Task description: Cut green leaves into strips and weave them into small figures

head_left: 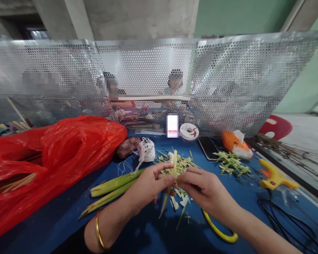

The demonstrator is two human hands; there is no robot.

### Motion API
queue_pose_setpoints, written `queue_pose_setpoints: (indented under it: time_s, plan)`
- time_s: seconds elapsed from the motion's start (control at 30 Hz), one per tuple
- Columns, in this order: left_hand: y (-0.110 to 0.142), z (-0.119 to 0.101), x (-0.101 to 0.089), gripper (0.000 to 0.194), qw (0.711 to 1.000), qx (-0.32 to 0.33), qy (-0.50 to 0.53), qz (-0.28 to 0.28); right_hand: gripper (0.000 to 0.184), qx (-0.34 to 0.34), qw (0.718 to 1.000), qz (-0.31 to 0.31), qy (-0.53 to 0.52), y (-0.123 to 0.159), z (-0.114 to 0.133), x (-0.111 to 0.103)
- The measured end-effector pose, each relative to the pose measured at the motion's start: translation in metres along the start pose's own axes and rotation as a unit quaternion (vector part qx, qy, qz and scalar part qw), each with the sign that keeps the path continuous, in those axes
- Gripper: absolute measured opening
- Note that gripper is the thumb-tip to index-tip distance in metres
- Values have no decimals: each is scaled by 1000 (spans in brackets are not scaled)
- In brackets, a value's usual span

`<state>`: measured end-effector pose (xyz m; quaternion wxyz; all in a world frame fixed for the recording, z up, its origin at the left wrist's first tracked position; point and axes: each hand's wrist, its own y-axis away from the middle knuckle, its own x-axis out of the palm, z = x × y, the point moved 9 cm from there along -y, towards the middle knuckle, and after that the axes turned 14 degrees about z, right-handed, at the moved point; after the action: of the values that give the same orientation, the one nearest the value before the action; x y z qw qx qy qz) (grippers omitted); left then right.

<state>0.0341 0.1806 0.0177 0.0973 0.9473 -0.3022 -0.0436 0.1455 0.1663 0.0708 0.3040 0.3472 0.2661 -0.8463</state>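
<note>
My left hand (155, 181) is closed, pinching a narrow pale yellow-green leaf strip (175, 160) between thumb and fingers. The strip stands nearly upright, and thin ends hang below the hands. From the other side, my right hand (205, 185) has its fingertips closed on the same strip; the exact contact is partly hidden. Beneath both hands lies a heap of cut leaf scraps (187, 162). A yellow curved handle (219, 231) lies under my right wrist, its other part hidden. Long green leaf stalks (113, 185) rest beside my left forearm.
A red plastic bag (76, 151) fills the left side. White cord (147, 150), a ribbon spool (189, 131), a phone (208, 147), a tissue pack (237, 144) and a yellow glue gun (277, 176) with black cable surround the work. A perforated metal screen (148, 67) stands behind; people sit beyond it.
</note>
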Motion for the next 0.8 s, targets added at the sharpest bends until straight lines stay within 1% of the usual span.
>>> queue_pose_setpoints:
  time_s: [0.1,0.2,0.33,0.4,0.5,0.6,0.67,0.7,0.73,0.8]
  plan:
    - [0,5,2,37,1000,-24,13,-3,26,-11,999,30,15,-1,3,8]
    - [0,7,7,28,998,-35,44,3,25,-9,999,35,7,-1,0,12]
    - [-1,4,10,14,999,-30,35,-4,10,65,998,4,-16,1,-16,8]
    - [-2,6,10,8,999,-34,26,-2,10,94,995,11,-23,2,-21,8]
    - [-3,10,8,8,999,-38,8,9,10,105,993,34,-41,2,-25,6]
    - [-3,12,5,10,999,-38,-3,25,7,113,986,56,-106,1,-32,6]
    - [-2,13,6,12,999,-39,4,37,3,117,973,72,-185,-1,-36,11]
    - [-2,13,8,14,998,-41,12,45,4,114,964,77,-228,-2,-36,14]
    - [-1,13,12,15,997,-44,21,57,6,113,954,72,-268,-3,-36,16]
    - [-1,16,23,19,994,-54,41,90,12,121,936,30,-330,-4,-39,18]
